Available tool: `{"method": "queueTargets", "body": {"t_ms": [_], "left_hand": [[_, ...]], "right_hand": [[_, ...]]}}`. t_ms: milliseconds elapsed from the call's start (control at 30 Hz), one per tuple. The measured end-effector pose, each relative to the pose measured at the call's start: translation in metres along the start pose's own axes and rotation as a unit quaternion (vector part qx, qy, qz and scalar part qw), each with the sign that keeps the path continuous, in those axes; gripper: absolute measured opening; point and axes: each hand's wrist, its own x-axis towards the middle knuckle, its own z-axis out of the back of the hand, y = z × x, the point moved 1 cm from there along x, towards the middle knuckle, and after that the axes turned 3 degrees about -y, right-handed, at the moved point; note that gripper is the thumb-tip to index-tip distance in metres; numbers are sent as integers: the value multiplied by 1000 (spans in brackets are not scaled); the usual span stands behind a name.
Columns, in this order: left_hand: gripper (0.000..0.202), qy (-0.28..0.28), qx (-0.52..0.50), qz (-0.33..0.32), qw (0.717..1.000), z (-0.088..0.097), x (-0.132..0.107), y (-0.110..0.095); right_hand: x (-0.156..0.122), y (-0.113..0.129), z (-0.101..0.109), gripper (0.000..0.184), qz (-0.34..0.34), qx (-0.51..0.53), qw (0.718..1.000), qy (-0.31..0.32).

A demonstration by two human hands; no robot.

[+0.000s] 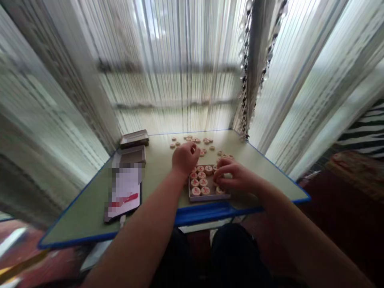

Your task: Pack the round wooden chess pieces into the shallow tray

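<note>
A shallow open box (210, 197) lies near the table's front edge. Round Chinese chess pieces (203, 182) with red characters stand in rows along its left side and back. Over the box's right part is my right hand (235, 175), fingers bent down among the pieces; its fingertips are partly hidden, and so is anything in them. My left hand (184, 157) is just beyond the box's back left corner, thumb and fingers curled together. Whatever it may pinch is too small to make out. Loose pieces (212, 148) lie scattered beyond both hands.
Grey box parts (134, 138) stand at the table's back left. In front of them rests a tablet-like device (126, 192) with a blurred screen and a cable plug at its lower edge. The pale table (162, 160) has a blue edge. String curtains (177, 92) hang behind it.
</note>
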Motion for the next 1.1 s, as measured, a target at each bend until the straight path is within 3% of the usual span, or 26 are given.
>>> {"method": "queueTargets", "body": {"t_ms": [767,1100], "left_hand": [[22,-26,-6,-18,999,2,-1,-1],[23,-6,-23,-25,999,-3,-1,-5]], "right_hand": [[-6,4,13,20,-21,37,999,9],[-7,22,4,16,-1,-9,997,73]]}}
